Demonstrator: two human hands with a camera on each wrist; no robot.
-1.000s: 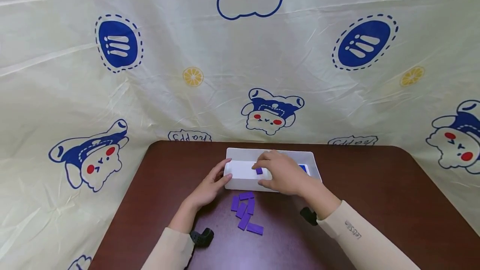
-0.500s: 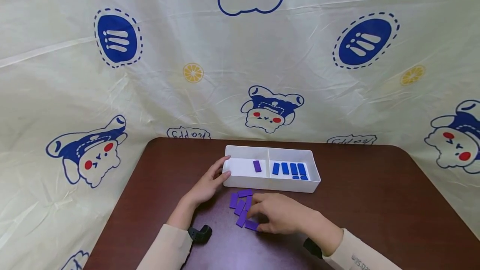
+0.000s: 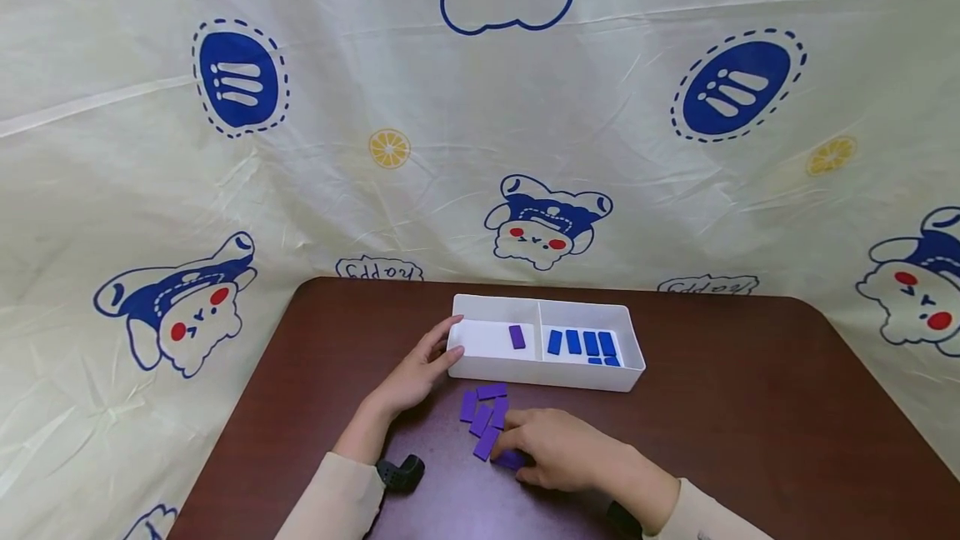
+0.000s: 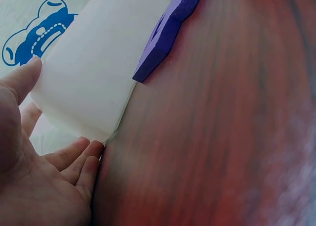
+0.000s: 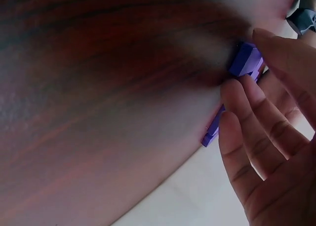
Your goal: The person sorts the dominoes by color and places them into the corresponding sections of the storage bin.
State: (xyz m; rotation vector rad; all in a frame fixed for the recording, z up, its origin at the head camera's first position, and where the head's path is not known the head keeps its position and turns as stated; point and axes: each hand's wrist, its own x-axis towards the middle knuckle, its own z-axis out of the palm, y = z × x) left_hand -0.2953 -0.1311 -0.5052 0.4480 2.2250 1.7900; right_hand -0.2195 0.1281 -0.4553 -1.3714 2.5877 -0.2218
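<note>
My left hand [image 3: 412, 373] holds the left end of a white two-compartment box [image 3: 495, 367], thumb and fingertips at its corners. In the left wrist view, several fingertips [image 4: 91, 149] touch the box's lower corner. My right hand [image 3: 562, 450] pinches a small rectangular purple block [image 3: 511, 460] low over the table, at the near end of a loose group of purple blocks [image 3: 482, 420]. The right wrist view shows this purple block [image 5: 243, 60] between thumb and fingers, partly hidden. Inside the box, one purple block [image 3: 517, 337] lies in the left compartment.
Several blue blocks [image 3: 591, 344] lie in the box's right compartment, beyond the divider [image 3: 537, 327]. The brown table [image 3: 720, 382] runs back to a pale printed curtain [image 3: 637, 190]. A black wrist device [image 3: 401, 474] sits at the left wrist.
My right hand has left a purple block in the box's left compartment and come back toward me to the nearest loose purple block. The left hand keeps its place at the box.
</note>
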